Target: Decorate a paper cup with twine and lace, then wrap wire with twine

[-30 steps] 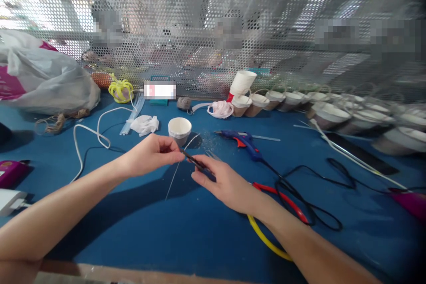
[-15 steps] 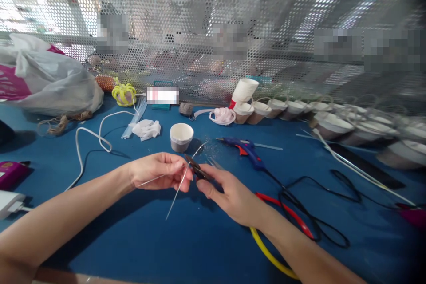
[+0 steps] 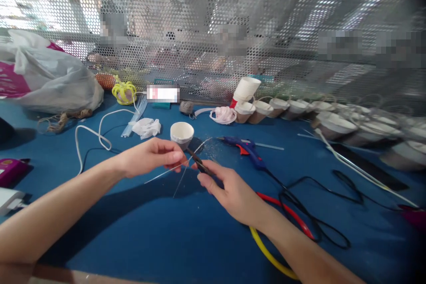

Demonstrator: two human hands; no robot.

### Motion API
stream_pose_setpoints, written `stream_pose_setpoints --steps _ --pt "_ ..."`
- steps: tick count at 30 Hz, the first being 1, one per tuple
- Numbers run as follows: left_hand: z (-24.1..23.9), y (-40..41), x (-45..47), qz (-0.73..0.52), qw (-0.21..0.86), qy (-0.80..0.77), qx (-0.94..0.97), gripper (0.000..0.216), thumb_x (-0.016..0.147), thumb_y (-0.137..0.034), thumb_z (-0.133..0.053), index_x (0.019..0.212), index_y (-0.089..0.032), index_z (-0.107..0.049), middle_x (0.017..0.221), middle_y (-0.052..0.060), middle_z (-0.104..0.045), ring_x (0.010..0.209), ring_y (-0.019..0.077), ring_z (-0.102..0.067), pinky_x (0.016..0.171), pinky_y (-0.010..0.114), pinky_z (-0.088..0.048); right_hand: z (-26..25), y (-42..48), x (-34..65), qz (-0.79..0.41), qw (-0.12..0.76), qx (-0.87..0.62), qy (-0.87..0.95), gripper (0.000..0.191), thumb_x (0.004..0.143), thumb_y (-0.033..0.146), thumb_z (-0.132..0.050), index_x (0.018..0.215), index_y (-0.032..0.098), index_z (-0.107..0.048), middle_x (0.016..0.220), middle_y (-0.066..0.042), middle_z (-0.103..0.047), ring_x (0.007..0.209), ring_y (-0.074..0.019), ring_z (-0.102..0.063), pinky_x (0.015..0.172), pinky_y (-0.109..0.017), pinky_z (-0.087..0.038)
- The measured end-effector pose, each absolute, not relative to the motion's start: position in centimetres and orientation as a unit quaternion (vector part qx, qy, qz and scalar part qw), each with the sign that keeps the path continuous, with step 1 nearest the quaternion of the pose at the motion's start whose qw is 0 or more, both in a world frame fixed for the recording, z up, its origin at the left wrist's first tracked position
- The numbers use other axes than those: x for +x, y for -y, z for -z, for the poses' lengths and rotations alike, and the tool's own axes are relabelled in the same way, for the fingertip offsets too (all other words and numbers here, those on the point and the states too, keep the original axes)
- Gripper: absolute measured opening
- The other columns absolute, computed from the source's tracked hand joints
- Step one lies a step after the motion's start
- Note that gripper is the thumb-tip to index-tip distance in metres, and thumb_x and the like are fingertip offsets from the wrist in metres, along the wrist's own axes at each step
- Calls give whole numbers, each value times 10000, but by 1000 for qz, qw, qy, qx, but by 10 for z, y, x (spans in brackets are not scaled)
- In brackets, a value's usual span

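Note:
My left hand [image 3: 151, 159] pinches a thin silvery wire [image 3: 203, 143] between thumb and fingertips. The wire looks twisted at its upper right end, while two loose ends spread out below the fingers. Dark-handled pliers [image 3: 203, 167] are gripped in my right hand [image 3: 229, 188], their jaws pointing up and left at the wire beside my left fingertips. I cannot tell whether the jaws are closed on it. Just behind my hands stands a white paper cup [image 3: 182, 132] with a greyish wrapped outside.
A blue glue gun [image 3: 245, 147] lies to the right, its black cord [image 3: 296, 195] looping near my right forearm. Red and yellow handles [image 3: 271, 255] lie under that arm. Several wrapped cups [image 3: 336, 124] line the back right. Crumpled white material [image 3: 146, 128] and a white cable [image 3: 100, 135] lie left.
My left hand has risen slightly and shifted left. The wire has tilted, its lower loose end now higher and its twisted end a little farther right. The pliers stay close to it.

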State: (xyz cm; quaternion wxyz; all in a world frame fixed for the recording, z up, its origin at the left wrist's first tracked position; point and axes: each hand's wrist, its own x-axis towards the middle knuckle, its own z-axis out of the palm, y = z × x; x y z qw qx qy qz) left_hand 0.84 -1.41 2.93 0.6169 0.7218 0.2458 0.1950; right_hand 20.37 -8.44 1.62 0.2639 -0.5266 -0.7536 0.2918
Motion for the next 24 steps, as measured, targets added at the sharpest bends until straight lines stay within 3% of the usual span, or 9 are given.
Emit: stream_pose_setpoints --steps 3,7,10,13,15,20,24 --pt "-14 7 8 -149 774 -174 590 320 742 -441 -603 834 -135 -621 822 53 -632 709 107 -523 668 239 -371 -21 87 204 -322 271 -499 758 250 897 353 -394 992 206 -573 810 -12 -641 679 -125 -570 627 -239 -441" --pt "-5 11 14 -137 810 -159 548 397 641 -513 -664 710 -132 -578 611 -2 -556 594 95 -488 601 232 -353 -20 87 203 -330 268 -488 762 239 895 335 -404 992 206 -580 778 -7 -633 694 -127 -575 623 -234 -444" --pt "-14 22 18 -195 661 -275 670 358 697 -476 -613 605 -149 -500 546 -28 -476 511 80 -389 548 236 -314 -15 85 202 -280 266 -524 759 245 888 348 -414 1011 206 -572 845 -24 -648 763 -156 -595 683 -271 -454" --pt "-28 31 19 -280 332 -392 811 246 725 -310 -594 559 -157 -498 545 -16 -435 582 115 -372 611 272 -305 -10 82 201 -216 263 -557 757 224 878 334 -432 974 189 -574 905 -53 -653 832 -193 -594 727 -314 -448" --pt "-33 32 17 -274 276 -402 829 230 732 -290 -579 558 -156 -510 537 -15 -434 588 121 -374 628 281 -306 -10 82 201 -214 265 -555 758 218 882 329 -427 972 192 -571 910 -56 -655 833 -196 -593 728 -318 -447" --pt "-23 16 11 -197 653 -232 694 334 796 -452 -506 750 -135 -601 766 45 -613 706 124 -499 679 258 -355 -19 85 204 -279 265 -523 760 262 903 373 -375 1002 207 -552 810 -27 -654 712 -151 -593 681 -280 -447" --pt "-8 11 14 -147 799 -156 562 377 687 -505 -625 709 -133 -567 619 9 -559 631 114 -496 636 256 -351 -21 87 204 -303 266 -511 759 244 901 370 -386 965 209 -558 768 -8 -643 667 -128 -579 647 -250 -444"
